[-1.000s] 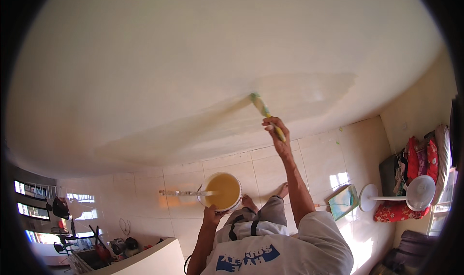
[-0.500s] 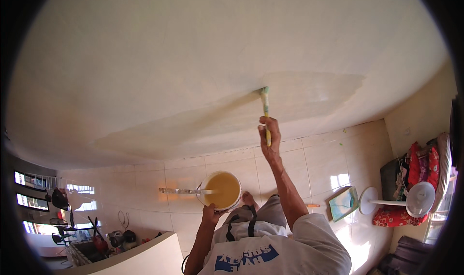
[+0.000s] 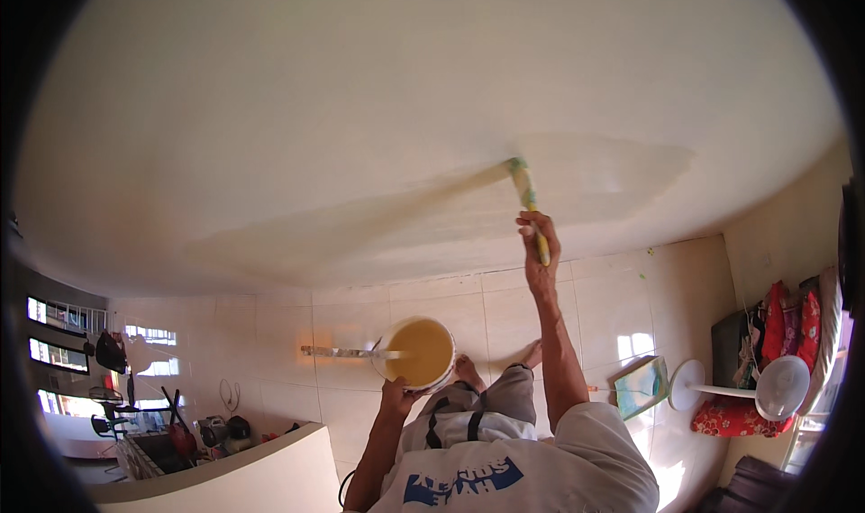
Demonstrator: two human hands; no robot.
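Note:
My right hand [image 3: 540, 234] is closed around the yellow handle of a paintbrush [image 3: 523, 181]. The brush leans a little to the left, with its blurred green-stained bristles against the pale wall [image 3: 432, 72]. A darker, damp-looking patch [image 3: 613, 175] spreads over the wall to the right of the bristles, and a brush or arm shadow runs off to the left. Lower down, my left hand [image 3: 397, 394] grips the near side of a white bucket [image 3: 432, 388] containing yellowish liquid [image 3: 422, 349]. A long, paint-spotted stick [image 3: 338, 353] dips into the liquid and juts left over the rim.
Pale tiles [image 3: 351, 310] cover the floor below the wall. To the right are a paint tray [image 3: 641, 389] with a roller, a white stand [image 3: 734, 390] lying over, and red cloths [image 3: 772, 315]. At lower left, a low partition [image 3: 279, 463] stands before household items.
My right hand has moved the paintbrush rightward along the wall, and the brush now tilts to the left. The bucket stays in my left hand. The view has shifted slightly.

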